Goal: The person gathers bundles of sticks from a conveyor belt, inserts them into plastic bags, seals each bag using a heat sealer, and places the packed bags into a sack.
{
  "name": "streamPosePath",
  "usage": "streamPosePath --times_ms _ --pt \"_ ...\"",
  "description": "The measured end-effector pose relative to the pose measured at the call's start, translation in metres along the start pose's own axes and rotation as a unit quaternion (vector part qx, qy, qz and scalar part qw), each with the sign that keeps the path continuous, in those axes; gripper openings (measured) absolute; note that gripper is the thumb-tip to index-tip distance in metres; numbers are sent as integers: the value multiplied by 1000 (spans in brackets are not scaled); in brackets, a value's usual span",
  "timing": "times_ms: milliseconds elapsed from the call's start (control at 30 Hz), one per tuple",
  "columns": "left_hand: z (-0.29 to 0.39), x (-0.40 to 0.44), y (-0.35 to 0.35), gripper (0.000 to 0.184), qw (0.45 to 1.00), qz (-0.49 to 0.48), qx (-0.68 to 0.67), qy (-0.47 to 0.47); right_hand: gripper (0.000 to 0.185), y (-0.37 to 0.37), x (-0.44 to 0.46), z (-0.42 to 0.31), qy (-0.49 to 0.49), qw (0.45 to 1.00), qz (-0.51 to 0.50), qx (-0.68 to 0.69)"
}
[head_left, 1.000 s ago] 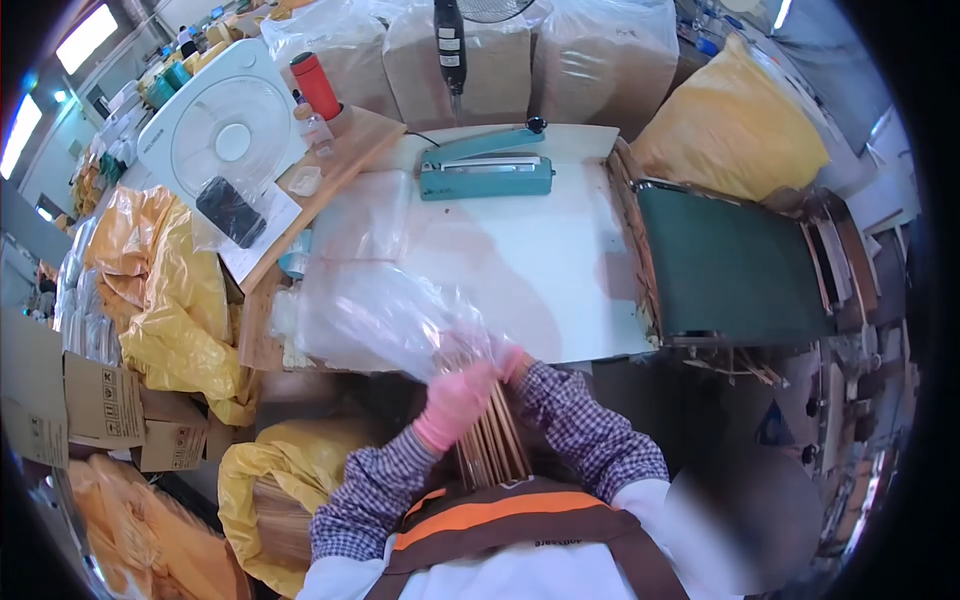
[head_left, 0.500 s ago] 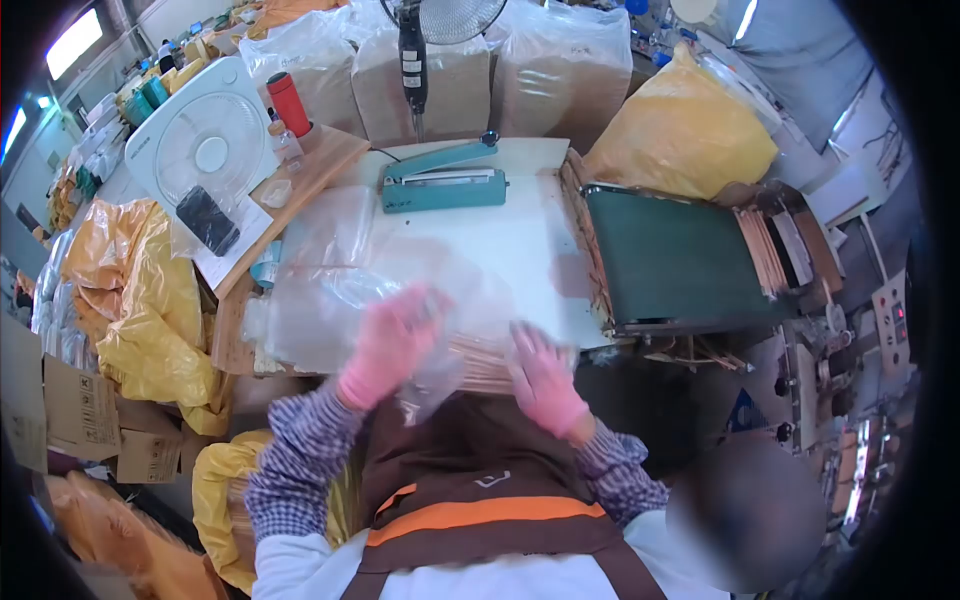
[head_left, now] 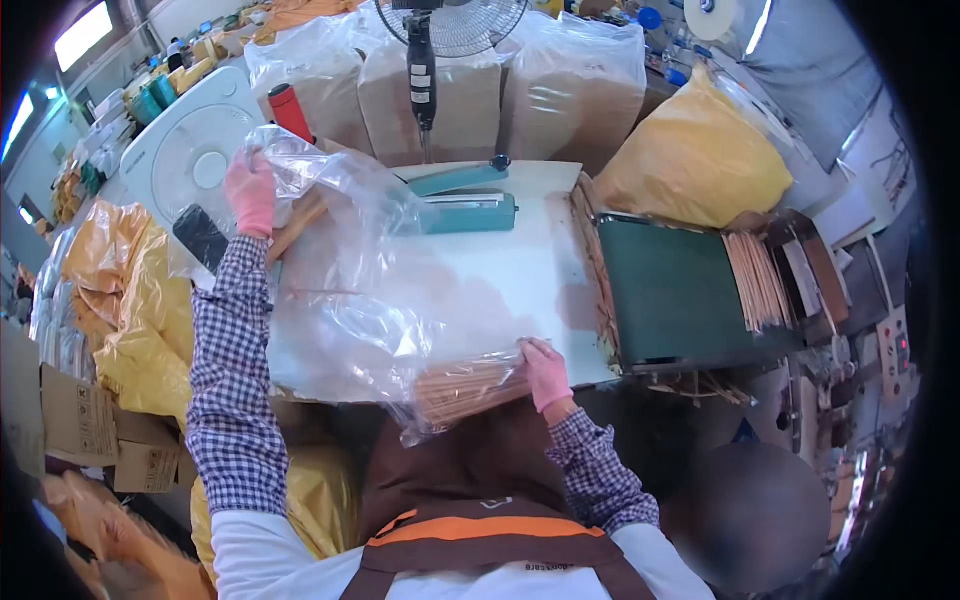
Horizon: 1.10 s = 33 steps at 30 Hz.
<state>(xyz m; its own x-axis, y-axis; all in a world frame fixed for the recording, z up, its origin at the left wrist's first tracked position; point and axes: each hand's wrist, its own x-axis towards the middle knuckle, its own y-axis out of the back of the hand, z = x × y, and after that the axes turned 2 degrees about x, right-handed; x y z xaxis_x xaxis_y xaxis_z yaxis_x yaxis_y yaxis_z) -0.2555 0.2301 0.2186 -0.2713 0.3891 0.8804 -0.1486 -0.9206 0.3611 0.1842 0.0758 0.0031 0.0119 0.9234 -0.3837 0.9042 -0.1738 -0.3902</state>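
Observation:
My left hand (head_left: 250,198), in a pink glove, is raised at the far left and pinches one end of a large clear plastic bag (head_left: 375,225). The bag stretches down across the white tabletop (head_left: 530,280). At its lower end, by the table's front edge, a bundle of thin brown sticks (head_left: 470,390) shows through the film. My right hand (head_left: 546,375), also pink-gloved, is closed on the right end of that bundle, thumb and fingers gripping the bagged sticks. Behind the bag stands a teal heat sealer (head_left: 475,212) with its arm lifted.
A green conveyor belt (head_left: 665,290) lies to the right, with loose sticks (head_left: 757,280) at its far end. A white box fan (head_left: 200,150), a red bottle (head_left: 290,112) and a black phone (head_left: 203,238) are at the left. A yellow sack (head_left: 705,160) stands behind the belt.
My left hand has moved up and left, pulling the plastic bag's end out toward the box fan. My right hand stays at the sticks, now closed on their right end. The plastic now covers the bundle.

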Motion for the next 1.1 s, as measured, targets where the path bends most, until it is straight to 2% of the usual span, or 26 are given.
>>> streamPosePath --times_ms 33,100,133,167,200,233,300,333,367,433,467,533,567,667,700,767,800,867,933,1000,1033,1100 --pt "-15 -10 -9 33 998 -53 28 28 14 -1 3 1 27 999 -4 45" --pt "-57 -65 -31 36 979 -171 79 81 12 -10 -10 -13 74 997 19 5" --pt "-91 -108 -50 40 959 -244 126 68 11 -15 -21 -26 99 994 31 -17" --pt "-115 -153 -59 41 951 -269 36 146 14 -19 -31 -38 106 993 35 -46" --pt "-60 -180 -29 50 951 -231 65 193 14 -26 -38 -50 189 976 14 -103" --pt "13 -181 3 65 903 -293 165 267 14 -36 -44 -62 270 950 -7 -159" --pt "62 -221 29 74 958 -246 110 99 14 -65 -57 -88 430 865 -76 -249" --pt "88 -224 39 77 948 -285 -65 122 15 -79 -65 -99 508 803 -128 -283" --pt "114 -223 53 80 909 -312 -236 145 15 -89 -78 -103 524 783 -142 -303" --pt "162 -215 88 96 763 -450 -460 63 14 -105 -95 -108 561 735 -175 -339" --pt "180 -221 97 96 742 -467 -480 22 16 -107 -98 -104 558 706 -202 -386" --pt "200 -241 101 91 748 -450 -488 27 19 -102 -92 -92 547 638 -253 -480" --pt "201 -263 91 85 769 -421 -476 76 22 -98 -79 -86 541 580 -279 -542" --pt "196 -251 70 83 890 -276 -343 -117 21 -95 -57 -121 546 654 -305 -425" --pt "219 -223 97 73 890 -227 -396 -3 20 -97 -50 -138 535 663 -348 -391" --pt "225 -179 116 58 865 -223 -449 -15 18 -103 -49 -169 540 607 -390 -434" --pt "214 -168 106 54 836 -266 -479 -3 17 -108 -50 -186 541 577 -410 -453" --pt "192 -153 84 46 770 -350 -533 22 23 -122 -58 -219 519 592 -358 -502" --pt "199 -82 102 27 757 -454 -469 33 32 -131 -81 -243 464 617 -311 -554" --pt "191 -51 117 19 775 -437 -450 -80 41 -136 -99 -263 385 646 -265 -604" --pt "188 -45 120 15 778 -429 -438 -138 69 -126 -91 -254 418 660 -266 -565" --pt "183 -61 117 16 785 -432 -396 -200 75 -110 -74 -220 405 668 -245 -574"
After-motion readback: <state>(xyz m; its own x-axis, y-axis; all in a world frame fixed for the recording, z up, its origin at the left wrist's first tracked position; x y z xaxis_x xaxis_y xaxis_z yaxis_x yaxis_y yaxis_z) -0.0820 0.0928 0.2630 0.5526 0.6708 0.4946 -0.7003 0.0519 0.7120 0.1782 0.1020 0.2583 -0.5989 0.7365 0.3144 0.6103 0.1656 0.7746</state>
